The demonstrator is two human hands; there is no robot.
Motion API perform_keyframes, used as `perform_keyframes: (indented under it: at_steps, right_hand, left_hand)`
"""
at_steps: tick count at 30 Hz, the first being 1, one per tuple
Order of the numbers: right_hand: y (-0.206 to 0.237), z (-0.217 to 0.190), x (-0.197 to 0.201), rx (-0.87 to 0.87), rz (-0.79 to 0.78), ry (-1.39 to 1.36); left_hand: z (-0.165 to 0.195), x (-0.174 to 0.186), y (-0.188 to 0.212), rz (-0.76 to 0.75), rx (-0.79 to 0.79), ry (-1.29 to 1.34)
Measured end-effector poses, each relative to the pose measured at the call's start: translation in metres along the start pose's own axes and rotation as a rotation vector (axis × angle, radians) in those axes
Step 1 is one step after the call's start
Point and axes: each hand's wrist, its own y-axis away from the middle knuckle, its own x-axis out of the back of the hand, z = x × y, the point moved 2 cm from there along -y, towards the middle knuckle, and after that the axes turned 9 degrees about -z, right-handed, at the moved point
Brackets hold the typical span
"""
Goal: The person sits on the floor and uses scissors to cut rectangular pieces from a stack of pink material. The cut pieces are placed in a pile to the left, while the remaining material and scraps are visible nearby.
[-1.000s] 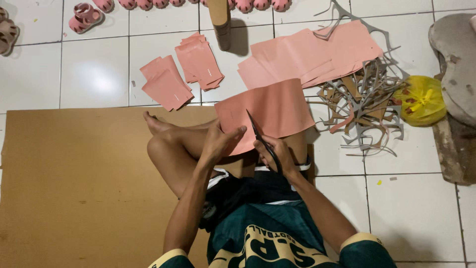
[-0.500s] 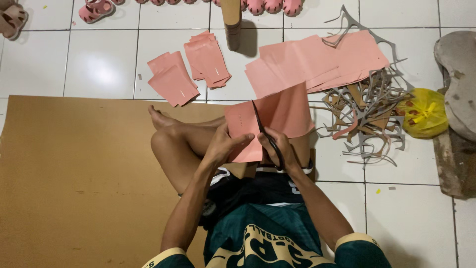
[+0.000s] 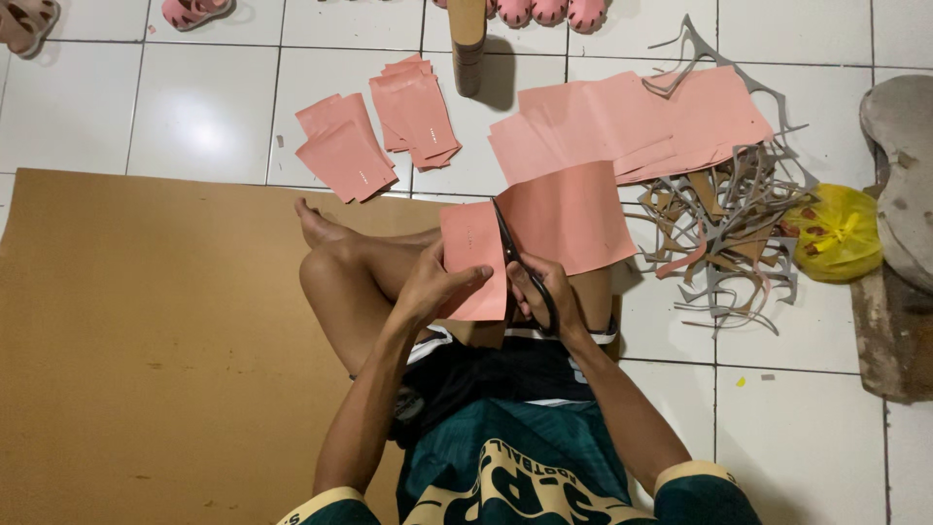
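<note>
Seated cross-legged at centre frame, on the right edge of a brown cardboard mat [image 3: 146, 340] spread over white floor tiles [image 3: 194, 107].

Left hand [image 3: 437, 287]: closed on the left strip of a pink sheet [image 3: 573, 214], thumb on top, fingers beneath; strip held just left of the blades.

Right hand [image 3: 544, 297]: fingers through the handles of black scissors [image 3: 510, 258], grip closed around them; blades pointing toward the top of the frame, parted only slightly, set into the sheet along a cut line running up its middle.

Pink sheet: centre of frame, above the knees, partly split; larger portion lying to the right of the scissors, narrower portion to the left in the left hand.

Upper left of centre: two small stacks of cut pink pieces [image 3: 389, 126] on the tiles.

Upper right: pile of larger uncut pink sheets [image 3: 632, 122].

Right of centre: tangle of grey and tan offcuts [image 3: 729, 224], touching the sheet pile.

Far right: yellow plastic bag [image 3: 836, 233] beside the offcuts.

Top edge: upright cardboard roll [image 3: 466, 39]; pink sandals [image 3: 194, 10] partly cut off by the frame.
</note>
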Motion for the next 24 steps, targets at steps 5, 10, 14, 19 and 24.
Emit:
perform_keyframes:
  at_steps: [5,10,14,19,24]
  right_hand:
    - [-0.001,0.003,0.001,-0.060,0.052,0.008]
    - [-0.001,0.010,0.011,0.026,0.128,-0.103]
    - [-0.004,0.017,0.042,0.161,0.212,-0.330]
    - [-0.010,0.037,0.059,0.129,0.089,-0.326]
    - [-0.009,0.048,0.064,0.149,0.096,-0.323]
  left_hand:
    - [-0.010,0.005,-0.002,0.075,-0.033,0.107]
    - [-0.019,0.030,0.001,0.270,-0.138,-0.048]
    - [-0.037,0.049,0.009,0.393,-0.111,0.068]
    - [-0.071,0.066,-0.005,0.474,-0.316,0.668]
    - [-0.101,0.076,-0.036,0.542,-0.430,0.996]
